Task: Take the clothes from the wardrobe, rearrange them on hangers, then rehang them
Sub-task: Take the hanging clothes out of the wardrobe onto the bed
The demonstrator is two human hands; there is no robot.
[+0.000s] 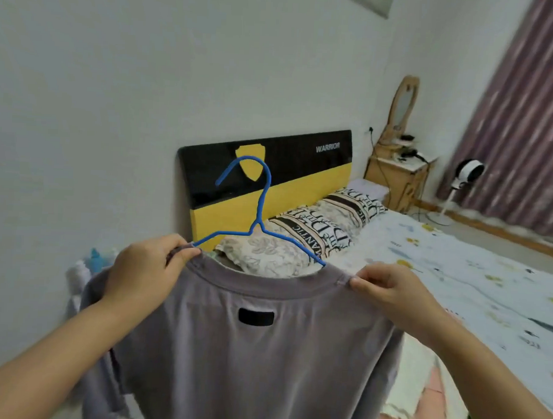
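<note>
Your grey T-shirt (262, 351) hung before the bed (456, 280) on the blue hanger (256, 214); your left hand (146, 267) and right hand (389, 290) each pinched a shoulder with curled fingers (360, 281), likely to seat it squarely.

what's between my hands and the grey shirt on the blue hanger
Nothing visible. The left hand pinches the grey shirt at one shoulder, and the right hand pinches the other. The blue hanger sits inside the collar. No wardrobe is in view.
</note>
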